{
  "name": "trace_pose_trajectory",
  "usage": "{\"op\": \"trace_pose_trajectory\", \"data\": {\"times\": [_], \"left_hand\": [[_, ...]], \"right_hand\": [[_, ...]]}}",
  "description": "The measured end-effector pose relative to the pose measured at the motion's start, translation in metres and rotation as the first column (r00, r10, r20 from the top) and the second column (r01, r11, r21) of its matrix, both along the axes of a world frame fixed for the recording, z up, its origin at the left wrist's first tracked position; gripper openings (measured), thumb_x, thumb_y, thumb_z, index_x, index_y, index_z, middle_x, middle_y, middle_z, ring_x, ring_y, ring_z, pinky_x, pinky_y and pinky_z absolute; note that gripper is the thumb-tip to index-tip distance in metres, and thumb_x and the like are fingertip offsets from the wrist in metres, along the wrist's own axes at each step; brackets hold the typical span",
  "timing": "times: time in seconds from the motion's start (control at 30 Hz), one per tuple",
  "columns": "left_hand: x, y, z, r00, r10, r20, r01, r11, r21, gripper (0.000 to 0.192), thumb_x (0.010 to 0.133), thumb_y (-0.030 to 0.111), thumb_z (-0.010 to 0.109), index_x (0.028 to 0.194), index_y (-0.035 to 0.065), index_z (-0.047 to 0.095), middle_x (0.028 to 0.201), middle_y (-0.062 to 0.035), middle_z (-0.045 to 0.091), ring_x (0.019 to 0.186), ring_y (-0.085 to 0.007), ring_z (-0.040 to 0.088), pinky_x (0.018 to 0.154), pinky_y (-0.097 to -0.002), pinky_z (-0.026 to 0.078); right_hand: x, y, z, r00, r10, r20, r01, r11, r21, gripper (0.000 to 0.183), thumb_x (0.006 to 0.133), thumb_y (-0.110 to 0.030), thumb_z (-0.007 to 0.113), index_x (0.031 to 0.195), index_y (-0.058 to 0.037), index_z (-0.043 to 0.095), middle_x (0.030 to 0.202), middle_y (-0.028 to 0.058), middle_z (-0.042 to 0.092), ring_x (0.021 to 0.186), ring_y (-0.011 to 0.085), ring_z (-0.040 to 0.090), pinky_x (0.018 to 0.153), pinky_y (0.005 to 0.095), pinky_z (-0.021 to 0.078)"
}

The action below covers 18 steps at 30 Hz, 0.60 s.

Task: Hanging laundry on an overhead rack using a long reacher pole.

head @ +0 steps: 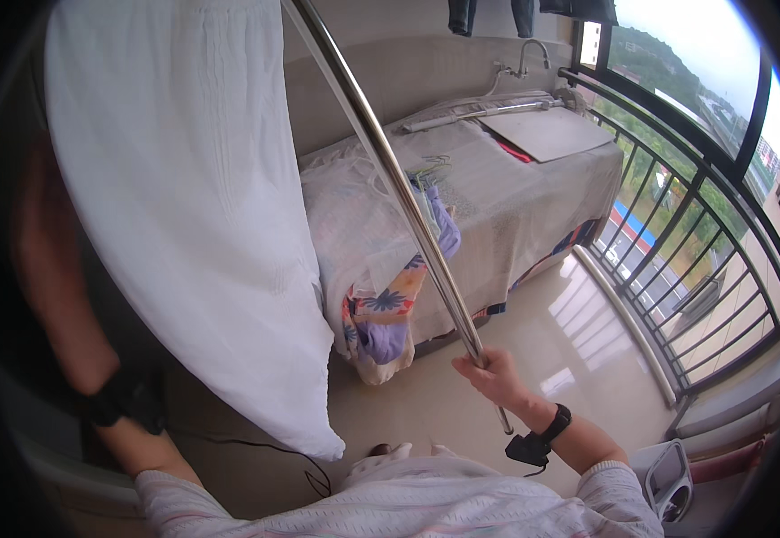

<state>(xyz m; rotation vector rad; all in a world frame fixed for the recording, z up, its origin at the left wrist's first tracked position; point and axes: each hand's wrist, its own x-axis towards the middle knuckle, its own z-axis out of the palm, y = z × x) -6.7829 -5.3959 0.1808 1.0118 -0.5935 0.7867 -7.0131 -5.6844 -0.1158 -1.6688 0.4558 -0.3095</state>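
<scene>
My right hand [494, 380] grips a shiny metal pole [403, 188] near its lower end. The pole slants up and to the left, out of the top of the view. A white cloth garment [195, 202] with stitched pleats hangs on the left, its lower tip close to my feet; what holds it up is out of sight. My left hand [42, 181] is raised at the far left beside the garment. It is dark and blurred, so its fingers and any hold on the cloth cannot be made out.
A cloth-covered bench or table [484, 195] stands against the wall, with purple and floral clothes [390, 296], hangers [430, 168], a flat board [551, 131] and another pole [477, 114] on it. A tap [523, 64] is behind. Balcony railing [692, 222] runs along the right.
</scene>
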Motion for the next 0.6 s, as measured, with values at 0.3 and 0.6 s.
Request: {"op": "trace_pose_trajectory", "data": {"times": [0.3, 0.6], "left_hand": [[-0.087, -0.094, -0.112, 0.707, -0.67, -0.224, 0.642, 0.476, 0.601, 0.043, 0.08, 0.021, 0.061, 0.111, -0.0044, 0.046, 0.089, -0.0133, 0.06, 0.077, -0.0137, 0.058, 0.065, -0.0233, 0.046], [-0.039, -0.166, -0.07, 0.307, -0.92, -0.243, 0.919, 0.22, 0.328, 0.028, 0.087, 0.013, 0.05, 0.109, 0.0021, 0.037, 0.064, -0.004, 0.05, 0.052, -0.0104, 0.049, 0.048, -0.0219, 0.041]], "right_hand": [[0.06, 0.03, 0.114, 0.949, -0.049, 0.313, 0.081, 0.993, -0.091, 0.02, 0.078, -0.014, 0.063, 0.068, -0.0043, 0.048, 0.056, -0.006, 0.04, 0.052, 0.0028, 0.037, 0.044, 0.021, 0.0286], [0.085, 0.067, 0.105, 0.843, 0.131, 0.522, -0.011, 0.974, -0.227, 0.02, 0.077, -0.01, 0.061, 0.089, -0.0019, 0.047, 0.072, -0.0008, 0.046, 0.064, 0.0049, 0.043, 0.053, 0.0202, 0.0356]]}}
